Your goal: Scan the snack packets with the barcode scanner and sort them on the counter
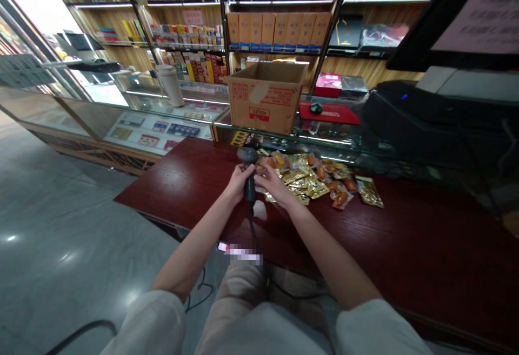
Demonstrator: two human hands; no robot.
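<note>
A black handheld barcode scanner [250, 188] is held upright over the dark red-brown table, its head pointing away from me and its cord hanging from the handle's end. My left hand [238, 183] is closed around the handle from the left, thumb near the scanner's head. On the other side my right hand [272, 183] has its bent fingers pressed to the handle. Just beyond and to the right lies a pile of gold foil packets [302, 182] mixed with clear-wrapped orange-brown sausages [320, 170]. One gold packet [370, 192] lies apart at the pile's right.
An open cardboard box [261, 104] stands on the glass counter behind the table [162, 182]. Beside it are a mouse [316, 108] on a red mat and a white cup [170, 86]. A dark monitor [446, 25] looms at right. A phone [239, 252] lies at the near edge.
</note>
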